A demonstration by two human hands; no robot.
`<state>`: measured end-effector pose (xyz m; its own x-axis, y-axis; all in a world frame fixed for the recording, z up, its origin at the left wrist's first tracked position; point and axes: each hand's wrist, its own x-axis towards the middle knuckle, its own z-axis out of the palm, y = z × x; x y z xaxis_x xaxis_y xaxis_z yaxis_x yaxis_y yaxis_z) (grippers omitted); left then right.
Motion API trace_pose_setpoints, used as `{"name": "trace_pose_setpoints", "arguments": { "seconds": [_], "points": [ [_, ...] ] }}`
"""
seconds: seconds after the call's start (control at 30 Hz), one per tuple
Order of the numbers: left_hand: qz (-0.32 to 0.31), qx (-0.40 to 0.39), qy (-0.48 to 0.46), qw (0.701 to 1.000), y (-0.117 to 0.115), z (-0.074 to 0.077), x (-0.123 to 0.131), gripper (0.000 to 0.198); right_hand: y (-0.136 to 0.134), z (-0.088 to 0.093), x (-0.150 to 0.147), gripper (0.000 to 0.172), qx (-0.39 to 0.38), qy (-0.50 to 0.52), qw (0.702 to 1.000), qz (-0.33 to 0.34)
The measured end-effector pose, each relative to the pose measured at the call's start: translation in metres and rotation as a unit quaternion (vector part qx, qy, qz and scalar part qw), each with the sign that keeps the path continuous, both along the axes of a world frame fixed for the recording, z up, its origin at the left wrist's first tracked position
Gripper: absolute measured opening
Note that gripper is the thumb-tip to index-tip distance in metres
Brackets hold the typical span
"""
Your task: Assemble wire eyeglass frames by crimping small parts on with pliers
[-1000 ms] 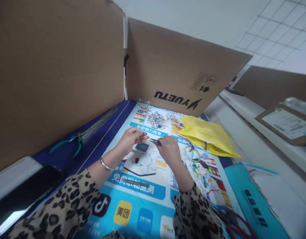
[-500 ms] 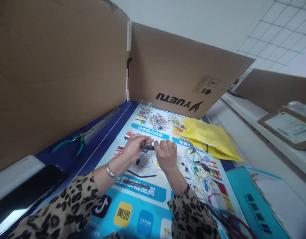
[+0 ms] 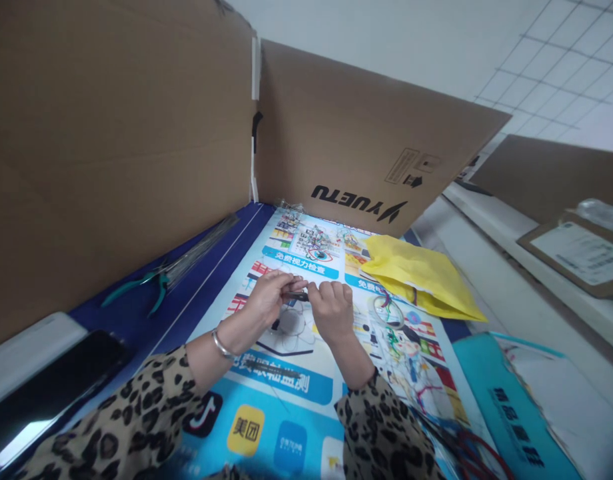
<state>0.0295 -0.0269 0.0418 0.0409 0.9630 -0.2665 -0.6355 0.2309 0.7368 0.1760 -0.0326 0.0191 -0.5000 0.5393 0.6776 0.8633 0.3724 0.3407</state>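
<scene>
Over the middle of the printed poster (image 3: 306, 393), my two hands are close together. My right hand (image 3: 332, 312) is closed in a fist around one end of a slim dark rod-shaped tool (image 3: 298, 296). The other end of the tool points left, into the fingers of my left hand (image 3: 267, 297). My left hand's thumb and fingers are pinched; whether they grip the tool itself or some small piece at its tip is too small to make out. A silver bangle (image 3: 222, 345) circles my left wrist. Thin wires lie on the poster around my hands.
Teal-handled pliers (image 3: 159, 293) and a bundle of wire lie left, near a dark phone (image 3: 51, 393). On the right are a yellow pouch (image 3: 421, 273), a tape roll (image 3: 388, 312), red-handled scissors (image 3: 479, 453) and a teal booklet (image 3: 511, 407). Cardboard panels (image 3: 336, 127) wall the back and left.
Almost nothing differs. Both hands keep the same place and grip on the dark tool; the view has shifted very slightly.
</scene>
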Motion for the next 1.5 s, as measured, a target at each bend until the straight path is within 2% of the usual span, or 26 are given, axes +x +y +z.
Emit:
{"name": "trace_pose_setpoints", "arguments": {
  "seconds": [0.37,0.73,1.23,1.4,1.5],
  "points": [
    [-0.001,-0.014,0.012,1.0,0.001,-0.003,0.0,0.002,0.002,-0.002,0.001,0.014,0.008,-0.005,1.0,-0.002],
    [-0.005,-0.021,0.025,0.999,0.002,-0.008,0.001,0.004,0.004,-0.006,0.003,0.014,-0.001,-0.013,1.0,-0.003],
    [-0.004,-0.029,0.016,0.999,0.004,-0.011,0.003,0.007,0.009,-0.014,0.008,0.012,0.02,0.001,0.999,0.031],
    [0.011,-0.005,0.025,1.0,0.002,-0.008,0.002,0.013,0.007,-0.014,0.005,0.014,-0.017,-0.003,0.999,0.027],
    [0.002,0.039,0.082,0.996,0.002,-0.007,0.0,0.016,0.005,-0.014,0.002,0.017,-0.076,0.004,0.997,0.014]
  ]
}}
